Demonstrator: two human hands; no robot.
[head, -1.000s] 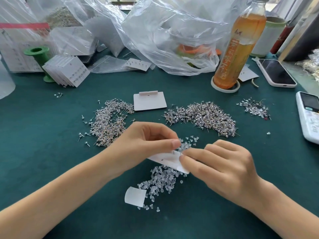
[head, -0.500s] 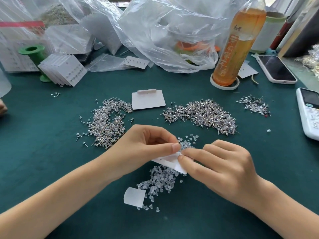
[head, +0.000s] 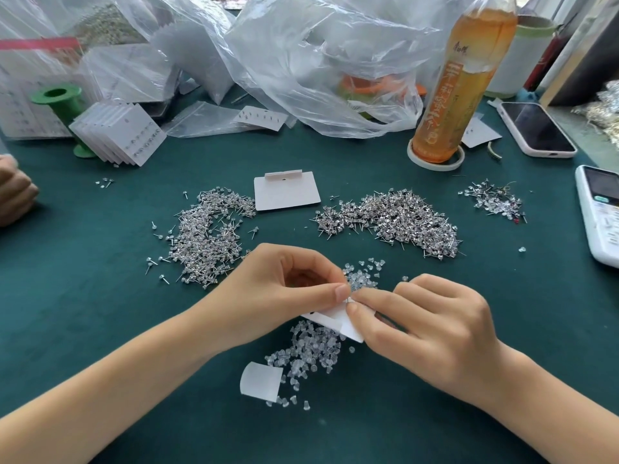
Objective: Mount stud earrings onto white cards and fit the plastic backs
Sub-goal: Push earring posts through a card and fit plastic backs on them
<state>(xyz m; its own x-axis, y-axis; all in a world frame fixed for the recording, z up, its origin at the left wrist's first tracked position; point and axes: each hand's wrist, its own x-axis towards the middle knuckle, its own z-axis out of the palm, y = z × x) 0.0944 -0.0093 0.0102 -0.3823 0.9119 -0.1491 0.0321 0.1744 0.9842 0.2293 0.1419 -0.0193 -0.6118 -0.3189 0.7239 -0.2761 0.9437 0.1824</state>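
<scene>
- Two hands meet over the backs [head: 313, 349]: left hand [head: 284, 293] and right hand [head: 425, 323] both pinch the card [head: 335, 321], held above the bench [head: 83, 313].
- Whether a stud sits between the fingertips, cannot tell.
- Best done with the card steady and the push square.

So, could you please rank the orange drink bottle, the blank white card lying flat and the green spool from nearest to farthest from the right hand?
From the right hand:
1. Blank white card, ahead and slightly left, between the stud piles.
2. Orange drink bottle, ahead on the right.
3. Green spool, far back left.
</scene>
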